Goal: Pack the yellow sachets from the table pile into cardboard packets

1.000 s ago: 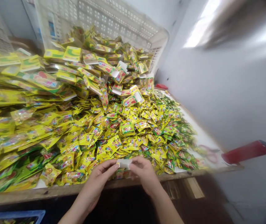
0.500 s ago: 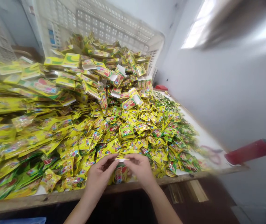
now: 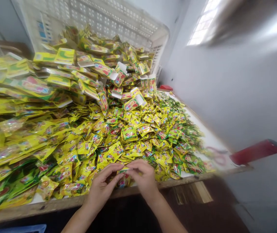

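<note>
At the table's front edge, both hands meet around one small printed carton point(image 3: 122, 183), its face coloured green, red and yellow. My left hand point(image 3: 104, 183) pinches its upper left side between thumb and fingers. From the other side, my right hand point(image 3: 143, 179) grips its upper right end with thumb and fingertips. The fingers cover most of the carton's top. Just beyond the hands lies a heap of small yellow and green sachets point(image 3: 129, 133). Behind those, small yellow cartons point(image 3: 105, 70) are piled up, several with white flaps standing out.
A white perforated plastic crate point(image 3: 148, 24) lies tipped at the back, cartons spilling from it. Pink-handled scissors point(image 3: 216, 156) and a red cylindrical object point(image 3: 257, 152) are at the right. A wooden edge point(image 3: 63, 204) runs along the front. The wall point(image 3: 230, 90) rises at right.
The white strip visible at the carton's top between my fingertips is now mostly out of sight, and the thumbs sit slightly lower. The whole view has shifted a little; both hands keep their grip.
</note>
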Demonstrator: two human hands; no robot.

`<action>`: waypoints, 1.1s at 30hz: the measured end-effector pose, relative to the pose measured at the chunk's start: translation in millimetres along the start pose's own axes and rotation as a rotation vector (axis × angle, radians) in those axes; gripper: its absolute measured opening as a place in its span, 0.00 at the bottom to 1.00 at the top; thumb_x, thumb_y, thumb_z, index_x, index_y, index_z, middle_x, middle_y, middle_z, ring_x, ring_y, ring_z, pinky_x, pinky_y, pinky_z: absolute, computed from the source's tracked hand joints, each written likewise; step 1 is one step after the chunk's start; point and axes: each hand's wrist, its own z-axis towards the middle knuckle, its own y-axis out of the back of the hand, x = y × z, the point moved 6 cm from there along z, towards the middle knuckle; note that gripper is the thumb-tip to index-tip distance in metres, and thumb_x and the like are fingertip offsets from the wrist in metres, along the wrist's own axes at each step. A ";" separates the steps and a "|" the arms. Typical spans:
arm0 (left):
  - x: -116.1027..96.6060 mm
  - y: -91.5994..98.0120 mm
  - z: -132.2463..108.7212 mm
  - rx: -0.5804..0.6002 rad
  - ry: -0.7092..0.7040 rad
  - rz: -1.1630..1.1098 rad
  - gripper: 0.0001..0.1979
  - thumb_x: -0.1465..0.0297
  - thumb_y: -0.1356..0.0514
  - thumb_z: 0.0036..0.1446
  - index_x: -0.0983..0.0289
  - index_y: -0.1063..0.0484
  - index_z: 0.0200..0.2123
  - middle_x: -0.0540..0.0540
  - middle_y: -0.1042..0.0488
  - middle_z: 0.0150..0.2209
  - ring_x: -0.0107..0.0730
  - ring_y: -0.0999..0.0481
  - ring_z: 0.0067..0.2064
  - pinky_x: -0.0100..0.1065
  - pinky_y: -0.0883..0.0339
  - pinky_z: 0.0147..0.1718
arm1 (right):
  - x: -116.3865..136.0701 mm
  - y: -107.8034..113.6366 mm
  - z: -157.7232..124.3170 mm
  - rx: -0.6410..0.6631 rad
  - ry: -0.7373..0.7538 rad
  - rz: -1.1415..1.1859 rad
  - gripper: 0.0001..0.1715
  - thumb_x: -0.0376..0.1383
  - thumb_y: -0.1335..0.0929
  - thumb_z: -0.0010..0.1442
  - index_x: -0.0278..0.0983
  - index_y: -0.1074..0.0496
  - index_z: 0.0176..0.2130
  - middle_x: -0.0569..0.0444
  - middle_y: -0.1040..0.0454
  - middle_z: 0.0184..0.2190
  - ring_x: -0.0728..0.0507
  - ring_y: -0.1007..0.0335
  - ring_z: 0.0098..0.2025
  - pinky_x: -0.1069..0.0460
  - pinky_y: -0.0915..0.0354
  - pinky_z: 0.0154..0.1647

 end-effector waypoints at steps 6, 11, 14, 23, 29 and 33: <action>-4.9 -7.7 -2.7 0.098 -0.073 0.074 0.20 0.72 0.43 0.61 0.53 0.32 0.56 0.55 0.27 0.50 0.37 0.28 0.51 0.36 0.34 0.50 | 2.6 -5.2 -12.2 -0.095 0.075 -0.066 0.10 0.30 0.31 0.58 0.42 0.23 0.39 0.51 0.24 0.38 0.43 0.28 0.42 0.48 0.31 0.44; 1.7 -13.8 -4.0 0.115 -0.033 0.073 0.20 0.72 0.43 0.61 0.53 0.34 0.56 0.55 0.29 0.54 0.39 0.30 0.55 0.38 0.37 0.54 | -6.1 -5.0 -9.0 -0.011 -0.050 -0.057 0.12 0.30 0.28 0.54 0.40 0.25 0.40 0.54 0.25 0.34 0.47 0.30 0.31 0.53 0.32 0.32; 3.4 -22.8 -6.6 0.080 -0.007 0.073 0.23 0.72 0.46 0.62 0.54 0.40 0.60 0.58 0.34 0.58 0.42 0.35 0.60 0.43 0.41 0.58 | -1.5 -7.1 -9.0 -0.006 0.016 -0.107 0.10 0.29 0.30 0.56 0.40 0.25 0.39 0.53 0.25 0.37 0.45 0.28 0.37 0.52 0.32 0.38; 1.9 -18.8 -7.8 0.076 -0.002 -0.035 0.15 0.72 0.45 0.62 0.55 0.27 0.51 0.56 0.26 0.51 0.41 0.29 0.54 0.41 0.36 0.55 | 5.2 -0.2 -5.0 0.101 0.103 -0.126 0.05 0.30 0.30 0.56 0.40 0.23 0.35 0.51 0.24 0.38 0.44 0.28 0.42 0.51 0.31 0.41; 1.6 -15.2 -9.0 0.041 -0.008 0.001 0.15 0.71 0.44 0.62 0.54 0.24 0.49 0.56 0.23 0.49 0.39 0.26 0.52 0.38 0.33 0.52 | 30.9 1.1 62.7 0.012 0.203 -0.438 0.16 0.29 0.32 0.57 0.41 0.25 0.45 0.48 0.26 0.45 0.40 0.34 0.49 0.45 0.35 0.49; -3.3 -17.1 -9.9 -0.011 0.020 0.007 0.17 0.68 0.43 0.61 0.55 0.28 0.53 0.56 0.25 0.52 0.42 0.28 0.55 0.40 0.36 0.55 | 19.9 -19.5 110.1 0.136 0.286 -0.697 0.32 0.28 0.28 0.52 0.44 0.31 0.56 0.48 0.31 0.53 0.37 0.42 0.56 0.42 0.39 0.54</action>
